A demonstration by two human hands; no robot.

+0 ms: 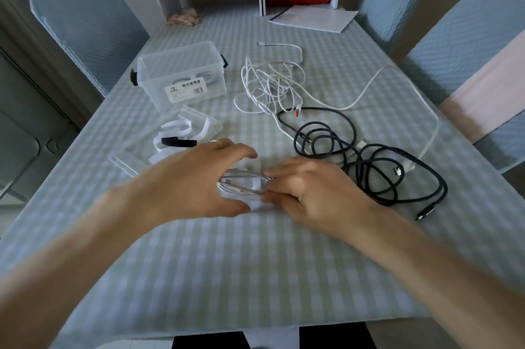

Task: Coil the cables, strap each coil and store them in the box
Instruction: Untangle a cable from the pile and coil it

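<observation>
- Done: one white coil (199,77) in the clear box (181,75).
- In hand, mid-desk: white coil (244,182), gripped by left hand (196,178) and pinched by right hand (309,186), strap going on.
- Left: tangled white cables (270,84), black cable (369,161), spare straps (176,135).

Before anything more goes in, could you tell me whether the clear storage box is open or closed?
Open: the clear storage box has no lid on top, and a white coil shows inside.
</observation>
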